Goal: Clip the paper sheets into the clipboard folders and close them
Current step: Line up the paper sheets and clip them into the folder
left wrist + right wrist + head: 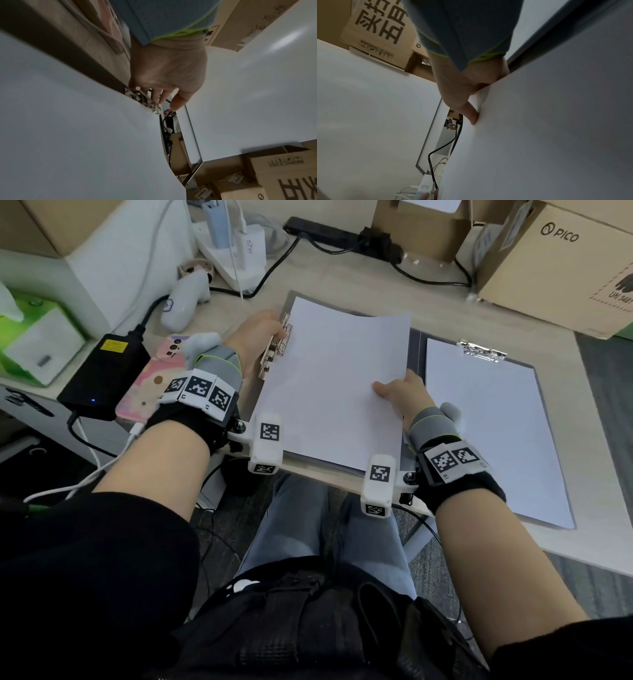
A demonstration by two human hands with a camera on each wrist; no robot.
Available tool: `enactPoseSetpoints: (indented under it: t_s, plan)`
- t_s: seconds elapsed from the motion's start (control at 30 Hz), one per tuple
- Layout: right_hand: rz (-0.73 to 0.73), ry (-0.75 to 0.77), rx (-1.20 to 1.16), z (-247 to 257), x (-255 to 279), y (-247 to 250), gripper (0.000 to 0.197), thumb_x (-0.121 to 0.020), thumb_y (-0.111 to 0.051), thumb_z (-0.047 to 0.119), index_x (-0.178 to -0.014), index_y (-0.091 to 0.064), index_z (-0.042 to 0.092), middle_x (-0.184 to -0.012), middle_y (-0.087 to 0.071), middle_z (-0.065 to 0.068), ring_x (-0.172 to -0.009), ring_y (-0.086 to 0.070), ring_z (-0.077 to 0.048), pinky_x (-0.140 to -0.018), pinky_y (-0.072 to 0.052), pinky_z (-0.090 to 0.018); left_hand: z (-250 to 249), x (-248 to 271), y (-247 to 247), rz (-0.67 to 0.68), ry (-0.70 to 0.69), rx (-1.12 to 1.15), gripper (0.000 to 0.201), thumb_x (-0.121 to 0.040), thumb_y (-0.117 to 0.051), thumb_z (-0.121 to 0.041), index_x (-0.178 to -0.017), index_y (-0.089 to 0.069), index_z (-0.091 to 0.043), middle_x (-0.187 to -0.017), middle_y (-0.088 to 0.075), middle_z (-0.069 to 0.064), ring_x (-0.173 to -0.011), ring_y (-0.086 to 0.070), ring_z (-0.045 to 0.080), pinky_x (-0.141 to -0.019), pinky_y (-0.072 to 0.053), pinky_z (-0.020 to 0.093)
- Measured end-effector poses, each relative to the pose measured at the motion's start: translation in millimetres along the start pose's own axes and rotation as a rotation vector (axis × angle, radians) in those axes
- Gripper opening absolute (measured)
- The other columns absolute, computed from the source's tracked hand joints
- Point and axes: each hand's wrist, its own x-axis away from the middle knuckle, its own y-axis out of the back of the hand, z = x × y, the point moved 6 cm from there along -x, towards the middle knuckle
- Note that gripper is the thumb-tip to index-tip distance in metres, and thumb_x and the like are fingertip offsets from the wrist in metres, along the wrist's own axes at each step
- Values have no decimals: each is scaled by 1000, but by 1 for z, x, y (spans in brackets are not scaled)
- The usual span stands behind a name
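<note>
Evidently light and floppy, the paper sheet (329, 385) bows over the open clipboard folder (416, 344) on the counter (479, 316), right hand (402, 395) pinching its edge, left hand (255, 337) fingers squeezing the stiff metal clip (275, 350); best held near edges.

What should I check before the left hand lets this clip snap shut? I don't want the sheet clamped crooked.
1. Left hand on the clip: ok.
2. Right hand pinching the paper sheet: ok.
3. Sheet's edge under the clip: cannot tell.
4. Sheet lying flat: not ok, far corner curls up.
5. Sheet square to the clipboard folder: cannot tell.
6. Second clipboard already holds paper: ok.
</note>
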Motion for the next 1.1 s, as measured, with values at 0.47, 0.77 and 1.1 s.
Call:
enactPoseSetpoints:
  t_s: [0.47, 0.77, 1.1]
  plan:
    - [-22, 17, 61, 0, -3, 2, 47, -90, -57, 12, -134, -42, 5, -129, -56, -12, -94, -54, -24, -84, -46, -31, 26, 12, 30, -206, 122, -30, 9, -70, -59, -34, -69, -57, -25, -67, -56, -5, -52, -48, 11, -48, -36, 17]
    - [-12, 18, 35, 0, -3, 1, 46, -89, -57, 9, -133, -43, 5, -130, -57, -13, -96, -56, -26, -90, -47, -35, 64, 9, 31, 137, 414, -53, 53, -71, -54, -68, -84, -62, -18, -78, -65, -5, -69, -54, 12, -71, -39, 23]
    - [-27, 13, 23, 0, -4, 0, 47, -87, -59, 10, -131, -44, 4, -129, -58, -13, -100, -60, -28, -96, -50, -41, 75, 5, 37, -56, 317, -98, 16, -83, -64, -27, -90, -60, -14, -81, -63, 4, -46, -56, 10, -44, -47, 18]
